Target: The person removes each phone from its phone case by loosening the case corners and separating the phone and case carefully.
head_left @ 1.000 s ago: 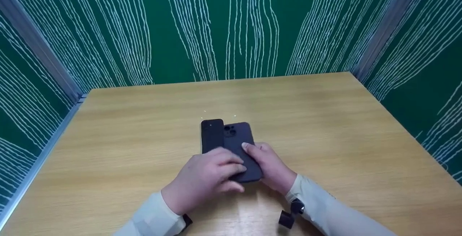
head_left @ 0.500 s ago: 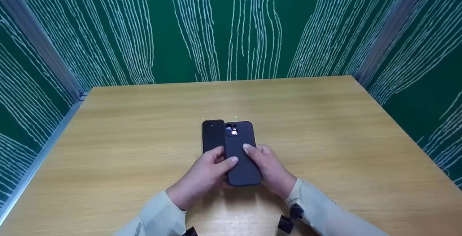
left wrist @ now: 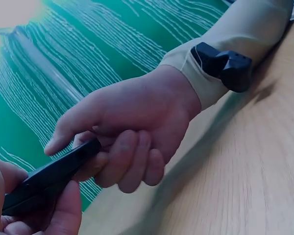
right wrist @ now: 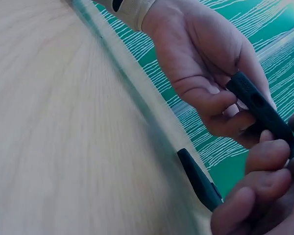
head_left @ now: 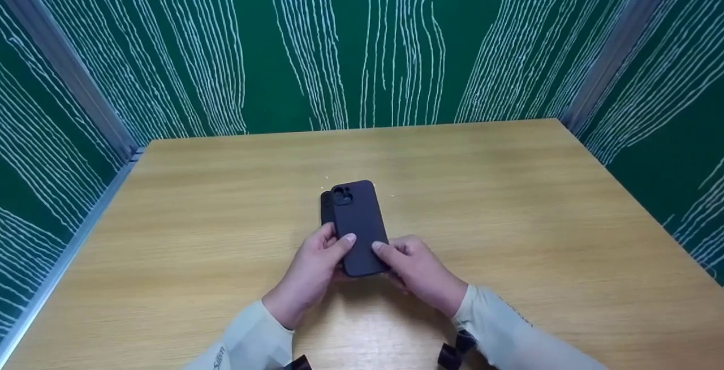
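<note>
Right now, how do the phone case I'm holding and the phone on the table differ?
The phone case is gripped by the left hand and right hand; the phone rests on the table. In the head view, the case's back shows, looking purplish; the phone is mostly hidden, looking blacker. Both are dark.

White-streaked green panels (head_left: 277, 76) rise beyond three edges of the wood-grain tabletop (head_left: 481, 189) — far, left, right — with grey metal posts (head_left: 626, 42) by its far corners.
</note>
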`<control>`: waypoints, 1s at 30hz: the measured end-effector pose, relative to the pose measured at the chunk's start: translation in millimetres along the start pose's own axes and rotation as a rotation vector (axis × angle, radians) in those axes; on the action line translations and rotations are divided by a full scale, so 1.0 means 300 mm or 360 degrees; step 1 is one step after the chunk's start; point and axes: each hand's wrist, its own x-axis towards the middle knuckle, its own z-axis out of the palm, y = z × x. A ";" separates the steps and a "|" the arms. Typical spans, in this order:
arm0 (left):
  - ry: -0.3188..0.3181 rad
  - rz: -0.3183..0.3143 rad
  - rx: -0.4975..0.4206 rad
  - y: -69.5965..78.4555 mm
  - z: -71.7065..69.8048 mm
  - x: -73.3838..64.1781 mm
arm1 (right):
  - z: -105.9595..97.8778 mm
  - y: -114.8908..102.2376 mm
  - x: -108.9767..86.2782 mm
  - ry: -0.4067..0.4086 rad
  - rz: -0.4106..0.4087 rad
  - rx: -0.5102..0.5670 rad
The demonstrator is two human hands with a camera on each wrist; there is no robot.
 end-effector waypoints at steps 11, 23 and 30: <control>0.0054 -0.0026 0.0016 -0.012 -0.011 0.010 | 0.032 -0.040 -0.020 0.0132 0.0219 -0.0153; 0.0121 -0.0037 0.0054 -0.015 0.002 0.000 | 0.047 -0.066 -0.020 0.0265 0.0226 -0.0513; 0.0070 -0.0055 -0.0012 -0.028 0.000 0.005 | 0.042 -0.059 -0.029 0.0199 0.0203 -0.0432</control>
